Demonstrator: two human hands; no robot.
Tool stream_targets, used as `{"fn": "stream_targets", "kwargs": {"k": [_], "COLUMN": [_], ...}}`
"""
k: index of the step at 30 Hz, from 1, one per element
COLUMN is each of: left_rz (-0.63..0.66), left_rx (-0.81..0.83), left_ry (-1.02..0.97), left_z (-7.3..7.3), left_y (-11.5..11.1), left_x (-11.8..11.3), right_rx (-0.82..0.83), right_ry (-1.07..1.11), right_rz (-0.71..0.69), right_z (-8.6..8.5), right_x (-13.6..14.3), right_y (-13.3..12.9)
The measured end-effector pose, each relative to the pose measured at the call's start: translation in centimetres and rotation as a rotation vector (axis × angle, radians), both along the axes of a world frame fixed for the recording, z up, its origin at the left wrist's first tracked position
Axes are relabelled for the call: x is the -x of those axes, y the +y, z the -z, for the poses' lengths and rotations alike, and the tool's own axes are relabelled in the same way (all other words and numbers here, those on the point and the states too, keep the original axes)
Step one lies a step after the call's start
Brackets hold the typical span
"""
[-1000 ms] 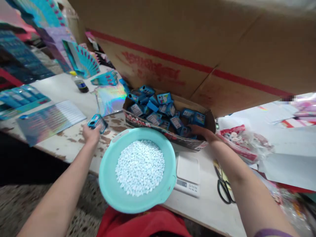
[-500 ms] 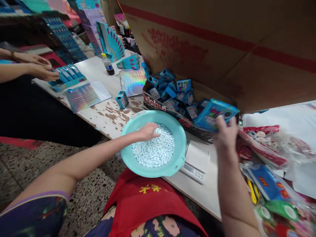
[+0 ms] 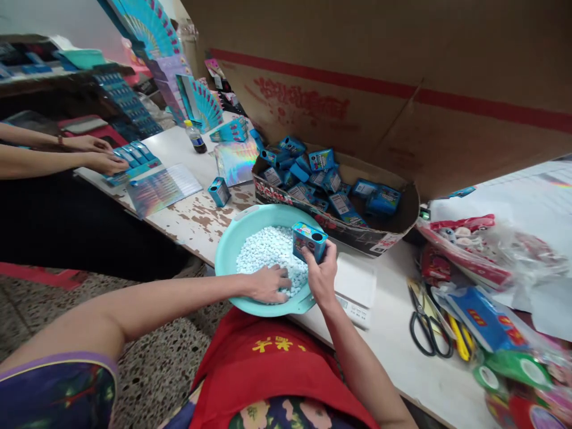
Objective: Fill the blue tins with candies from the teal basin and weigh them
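Observation:
In my right hand point(image 3: 324, 277) is a small blue candy box point(image 3: 309, 239), tilted over the right side of a light-green basin point(image 3: 227, 256). A dark round hole shows in the box's top. My left hand point(image 3: 268, 285) rests in the small white candies point(image 3: 257, 247) inside the basin, fingers apart and tips partly sunk among them. Just behind the basin stands an open carton point(image 3: 375, 238) of blue candy boxes point(image 3: 322, 159). One more blue box point(image 3: 218, 191) stands on the table to the left.
A white digital scale point(image 3: 357, 286) lies partly under my right forearm. Scissors point(image 3: 429, 328), a yellow cutter point(image 3: 461, 339) and tape rolls point(image 3: 518, 369) are at right. A tall cardboard box point(image 3: 379, 77) blocks the back. At left, another person's hands point(image 3: 105, 156) handle blue packs; a bottle point(image 3: 195, 137) stands nearby.
My right hand has moved left and down from the carton to the basin, holding a blue candy box. My left hand has shifted toward me within the candies. The view has shifted slightly.

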State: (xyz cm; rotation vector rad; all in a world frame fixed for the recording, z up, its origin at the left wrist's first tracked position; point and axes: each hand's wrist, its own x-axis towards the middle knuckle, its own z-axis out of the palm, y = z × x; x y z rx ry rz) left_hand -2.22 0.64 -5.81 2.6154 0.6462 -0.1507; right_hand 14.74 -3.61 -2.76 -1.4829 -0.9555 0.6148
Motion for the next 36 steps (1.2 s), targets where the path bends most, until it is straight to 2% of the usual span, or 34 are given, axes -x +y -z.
{"fn": "stream_targets", "kwargs": {"k": [2, 4, 6, 9, 12, 14, 16, 20, 26, 31, 34, 36], "left_rz": [0.058, 0.026, -0.109, -0.336, -0.495, -0.622, -0.766, -0.991, -1.288, -1.310, -1.318, -1.305], "left_rx": [-0.022, 0.012, 0.106, 0.289, 0.407, 0.519, 0.666, 0.940, 1.514, 1.556, 1.505, 1.468], "left_ry": [0.176, 0.275, 0.276, 0.132, -0.032, -0.152, -0.279, -0.517, -0.958, -1.105, -1.197, -1.260], "left_z": [-0.7, -1.1, -1.2, -1.2, -1.5, -1.9, -2.3, -3.2, -4.4, -5.0, -6.0, -7.0], "left_y": [0.2, 0.4, 0.7, 1.1, 1.9, 2.3, 2.7, 2.7, 2.6, 2.7, 2.8, 2.8], "left_x": [1.8, 2.7, 3.0, 2.8, 2.7, 2.7, 2.5, 1.7, 1.1, 1.4, 1.6, 1.4], "right_rx": [-0.009, -0.029, -0.066, -0.097, -0.180, -0.276, -0.343, -0.335, -0.039, 0.228, 0.255, 0.214], "right_ry": [0.027, 0.149, 0.358, 0.733, 0.988, 1.078, 1.132, 1.146, 1.207, 1.154, 0.919, 0.653], "right_rz": [0.009, 0.001, 0.023, 0.029, -0.192, -0.350, -0.438, -0.539, -0.578, -0.685, -0.577, -0.505], "right_z": [0.0, -0.1, -0.5, -1.9, -3.8, -5.1, -6.0, -6.1, -3.4, -1.7, -1.5, -1.5], "right_x": [0.2, 0.1, -0.6, -2.3, -4.1, -5.0, -5.5, -5.9, -3.5, -0.5, 0.2, 0.3], "right_y": [0.1, 0.3, 0.7, 0.8, -0.1, -0.8, -1.0, 0.3, 1.6, 0.9, 0.7, 0.7]}}
